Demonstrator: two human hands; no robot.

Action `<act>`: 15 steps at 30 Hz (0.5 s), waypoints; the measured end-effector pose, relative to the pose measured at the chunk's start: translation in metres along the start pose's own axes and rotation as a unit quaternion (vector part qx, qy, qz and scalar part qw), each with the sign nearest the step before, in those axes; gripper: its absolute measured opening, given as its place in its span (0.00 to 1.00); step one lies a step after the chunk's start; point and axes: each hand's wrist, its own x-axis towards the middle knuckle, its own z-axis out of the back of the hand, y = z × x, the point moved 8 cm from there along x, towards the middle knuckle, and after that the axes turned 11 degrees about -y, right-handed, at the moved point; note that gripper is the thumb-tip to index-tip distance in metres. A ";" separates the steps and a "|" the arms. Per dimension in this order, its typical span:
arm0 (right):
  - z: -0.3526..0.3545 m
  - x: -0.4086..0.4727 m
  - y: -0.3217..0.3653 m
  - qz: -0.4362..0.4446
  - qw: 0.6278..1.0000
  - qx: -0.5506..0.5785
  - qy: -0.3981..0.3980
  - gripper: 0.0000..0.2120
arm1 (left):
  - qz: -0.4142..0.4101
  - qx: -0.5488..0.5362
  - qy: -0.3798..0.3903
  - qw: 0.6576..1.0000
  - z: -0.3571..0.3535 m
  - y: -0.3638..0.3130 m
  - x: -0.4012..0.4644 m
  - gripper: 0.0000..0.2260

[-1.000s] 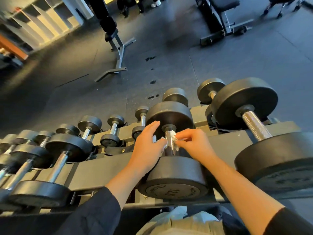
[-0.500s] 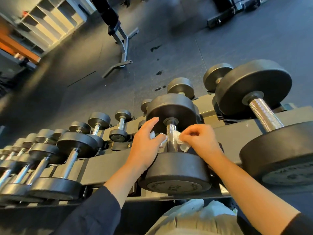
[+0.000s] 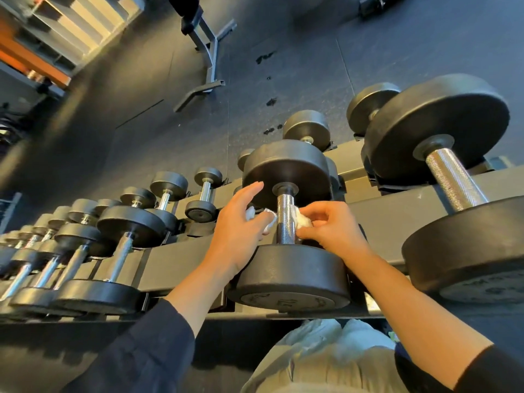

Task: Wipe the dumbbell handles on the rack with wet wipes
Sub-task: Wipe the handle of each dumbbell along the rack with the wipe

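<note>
Head view: dumbbell (image 3: 286, 222) lay across the rack (image 3: 175, 259) in front of the person, chrome handle (image 3: 285, 219) bare between its two black heads; wet wipe (image 3: 300, 221) looped behind that handle, white ends showing on both sides; left hand (image 3: 241, 231) just left of the handle, pinching one wipe end (image 3: 268, 219) against the palm with the thumb, other fingers extended toward the far head; right hand (image 3: 331, 228) just right of the handle, fingers curled and pinching the other bunched end; both forearms bare, dark sleeves (image 3: 147, 350) pushed up. Right of the handle, on the same rack, sat a larger dumbbell (image 3: 453, 177) with a knurled grip; left of it, a row of smaller dumbbells (image 3: 113, 251) running off toward the edge. Beyond the handle, dark rubber floor (image 3: 283, 38) with a bench frame (image 3: 208, 55) standing well apart. Below the handle, pale trousers with something white and crumpled (image 3: 326, 333) at the waist; hard to tell what.
</note>
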 end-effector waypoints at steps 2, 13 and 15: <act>0.003 -0.001 0.001 -0.003 1.000 0.005 -0.012 0.16 | -0.005 0.006 -0.009 1.000 0.001 0.001 0.000 0.22; 0.020 -0.009 0.025 0.085 0.985 0.121 -0.086 0.13 | -0.005 -0.007 -0.030 1.000 0.007 0.003 0.001 0.21; 0.010 -0.008 0.024 0.081 0.991 0.101 -0.037 0.12 | -0.010 -0.002 -0.033 0.999 0.006 0.001 0.001 0.21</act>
